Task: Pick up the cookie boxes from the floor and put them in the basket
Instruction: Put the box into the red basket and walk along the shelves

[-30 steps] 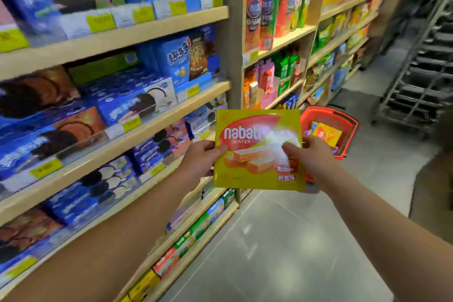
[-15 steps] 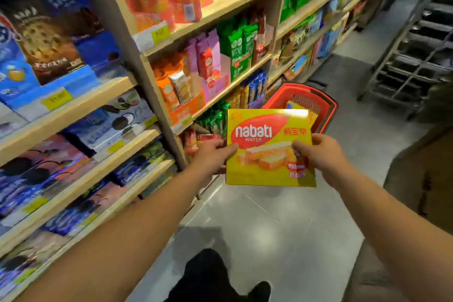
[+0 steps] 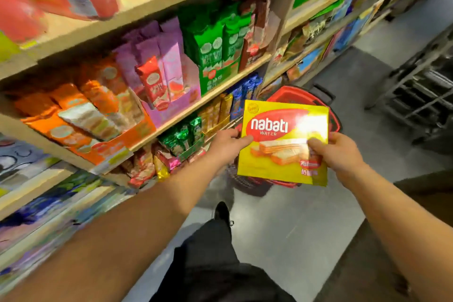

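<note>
A snack aisle in a grocery shop.
Wooden shelves packed with bright snack packets; beside them, a red shopping basket on the floor.

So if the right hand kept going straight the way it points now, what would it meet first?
Probably the red basket on the floor: the right hand, gripping the yellow wafer box, points forward and down at it. Depth is unclear.

red basket mostly hidden behind wafer box, shelf packets blurred
</note>
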